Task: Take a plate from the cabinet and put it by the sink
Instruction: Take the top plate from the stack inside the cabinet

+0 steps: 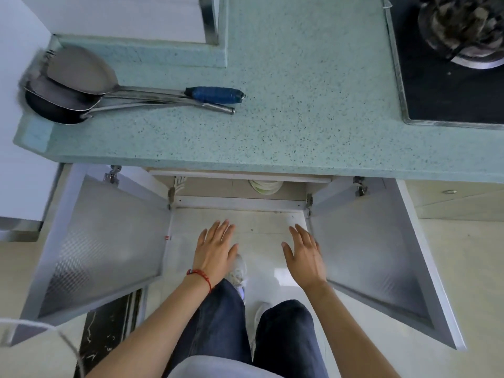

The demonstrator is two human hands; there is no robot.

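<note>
Both hands empty before the open cabinet.
Left hand and right hand hover with fingers spread, holding nothing; plates sit stacked inside, under the desk.

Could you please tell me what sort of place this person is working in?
Most likely a home kitchen: a speckled green countertop holds metal spatulas, a gas stove sits at one end, and the open cabinet below holds stacked plates.

I see my left hand and right hand spread flat and empty, before the open grey cabinet. Stacked white plates peek out at twelve o'clock.
</note>
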